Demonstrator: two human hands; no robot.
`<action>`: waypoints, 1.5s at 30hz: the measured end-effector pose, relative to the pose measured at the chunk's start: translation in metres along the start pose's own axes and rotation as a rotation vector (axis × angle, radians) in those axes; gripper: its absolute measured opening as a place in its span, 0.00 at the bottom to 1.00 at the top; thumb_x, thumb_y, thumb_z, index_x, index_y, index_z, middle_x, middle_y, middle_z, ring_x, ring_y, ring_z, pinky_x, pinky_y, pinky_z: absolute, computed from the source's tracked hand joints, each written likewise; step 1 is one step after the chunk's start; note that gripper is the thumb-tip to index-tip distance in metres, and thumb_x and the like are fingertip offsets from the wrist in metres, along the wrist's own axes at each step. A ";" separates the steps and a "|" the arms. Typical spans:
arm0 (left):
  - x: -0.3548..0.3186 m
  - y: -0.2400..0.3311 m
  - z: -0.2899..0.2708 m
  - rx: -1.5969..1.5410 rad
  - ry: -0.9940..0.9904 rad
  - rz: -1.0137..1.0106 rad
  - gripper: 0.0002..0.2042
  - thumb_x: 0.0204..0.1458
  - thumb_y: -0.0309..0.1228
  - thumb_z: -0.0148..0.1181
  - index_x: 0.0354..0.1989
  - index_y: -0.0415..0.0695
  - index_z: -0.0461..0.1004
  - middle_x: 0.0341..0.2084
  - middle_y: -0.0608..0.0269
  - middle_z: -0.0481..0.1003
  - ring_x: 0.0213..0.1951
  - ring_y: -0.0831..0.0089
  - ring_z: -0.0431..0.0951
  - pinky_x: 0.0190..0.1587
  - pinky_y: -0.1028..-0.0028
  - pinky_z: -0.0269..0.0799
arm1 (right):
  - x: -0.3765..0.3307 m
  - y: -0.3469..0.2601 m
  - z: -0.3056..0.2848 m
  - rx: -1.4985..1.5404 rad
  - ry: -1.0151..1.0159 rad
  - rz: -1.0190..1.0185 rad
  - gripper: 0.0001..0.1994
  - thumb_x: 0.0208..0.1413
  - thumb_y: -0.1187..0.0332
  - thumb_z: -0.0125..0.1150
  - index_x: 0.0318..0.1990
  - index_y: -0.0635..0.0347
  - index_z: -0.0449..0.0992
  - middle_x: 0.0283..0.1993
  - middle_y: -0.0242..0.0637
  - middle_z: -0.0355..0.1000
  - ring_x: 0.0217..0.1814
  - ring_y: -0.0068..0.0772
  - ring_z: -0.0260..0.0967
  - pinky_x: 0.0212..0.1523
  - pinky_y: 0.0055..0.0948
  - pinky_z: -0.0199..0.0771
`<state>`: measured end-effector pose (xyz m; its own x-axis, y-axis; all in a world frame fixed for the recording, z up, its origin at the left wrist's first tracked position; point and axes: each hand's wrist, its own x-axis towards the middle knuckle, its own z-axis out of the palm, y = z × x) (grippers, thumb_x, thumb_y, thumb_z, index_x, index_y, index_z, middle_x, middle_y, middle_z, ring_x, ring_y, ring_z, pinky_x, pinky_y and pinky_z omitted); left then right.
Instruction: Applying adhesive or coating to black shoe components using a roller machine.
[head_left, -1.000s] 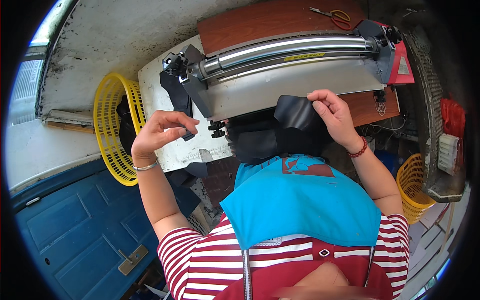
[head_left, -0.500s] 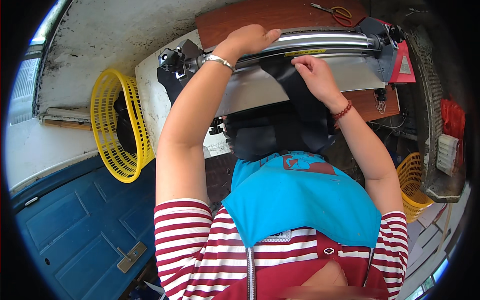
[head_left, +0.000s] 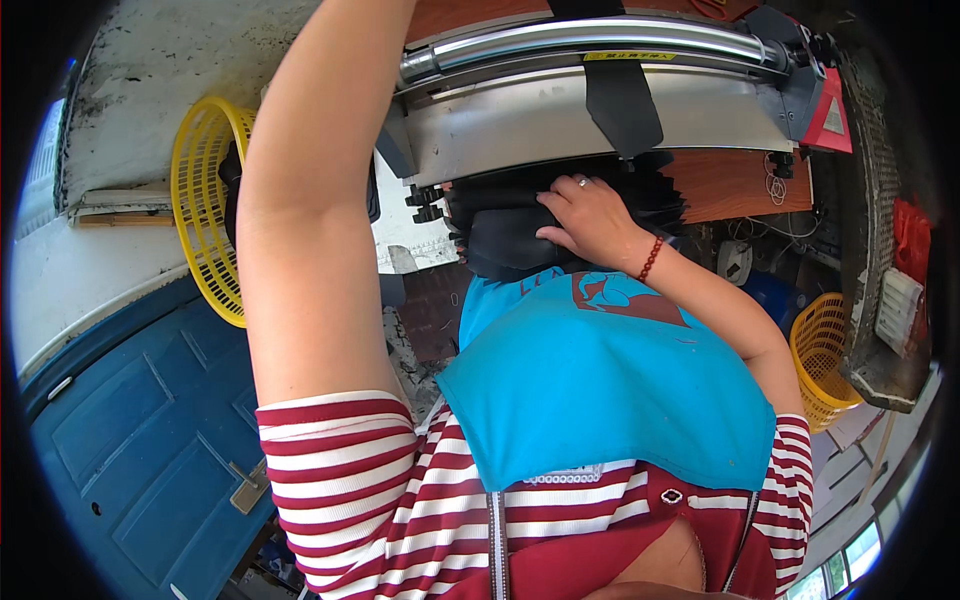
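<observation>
A black leather-like strip (head_left: 622, 105) lies on the sloping metal plate (head_left: 490, 130) of a roller machine. Its far part runs under the shiny steel roller (head_left: 600, 37), and black material (head_left: 585, 8) also shows beyond it. On the near side, against my apron, sits a pile of similar black pieces (head_left: 505, 240). My right hand (head_left: 590, 215) rests on this pile, thumb and fingers apart. My left arm (head_left: 320, 180) reaches far forward past the machine's left end, and its hand lies outside the picture.
A yellow plastic basket (head_left: 207, 200) with dark pieces stands at the left, above a blue door (head_left: 150, 450). Another yellow basket (head_left: 825, 370) is low on the right. The machine's red-and-grey end housing (head_left: 830, 115) and loose cables (head_left: 775, 185) are at the right.
My left hand has left the roller and gone forward out of view. My right hand has let go of the black strip and come back to the pile; the strip now lies under the roller.
</observation>
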<state>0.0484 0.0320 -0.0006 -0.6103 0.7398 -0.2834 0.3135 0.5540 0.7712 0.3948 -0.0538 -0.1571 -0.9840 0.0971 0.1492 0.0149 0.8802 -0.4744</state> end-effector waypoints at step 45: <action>-0.016 0.012 -0.064 -0.468 0.048 0.043 0.04 0.56 0.28 0.58 0.35 0.43 0.77 0.25 0.63 0.71 0.26 0.72 0.71 0.24 0.70 0.72 | 0.001 0.011 0.017 0.044 -0.080 -0.163 0.11 0.52 0.63 0.71 0.41 0.54 0.80 0.41 0.35 0.73 0.44 0.41 0.72 0.48 0.39 0.72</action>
<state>0.0158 0.0022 0.0498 -0.6403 0.7336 -0.2278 -0.0164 0.2835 0.9588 0.3913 -0.0522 -0.1767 -0.9837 -0.0840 0.1589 -0.1521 0.8599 -0.4872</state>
